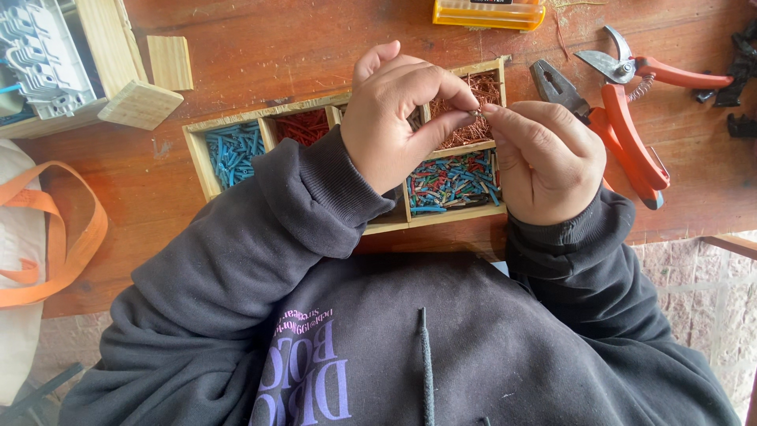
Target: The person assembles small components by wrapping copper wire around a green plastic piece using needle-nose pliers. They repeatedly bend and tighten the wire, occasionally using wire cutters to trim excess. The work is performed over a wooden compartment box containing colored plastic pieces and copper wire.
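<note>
Wooden divided tray [236, 118] sits on the bench [315, 47]. Above it, the left hand [394, 118] and right hand [548, 162] each pinch 1 tiny metal piece [475, 113] in a closed grip.

Hands met at the fingertips

Left hand [394, 118] and right hand [548, 162] were raised side by side, thumbs and forefingers pinched together, dark sleeves covering both wrists.

pinched piece [475, 113] tiny, yellow case [488, 13] cropped
</note>
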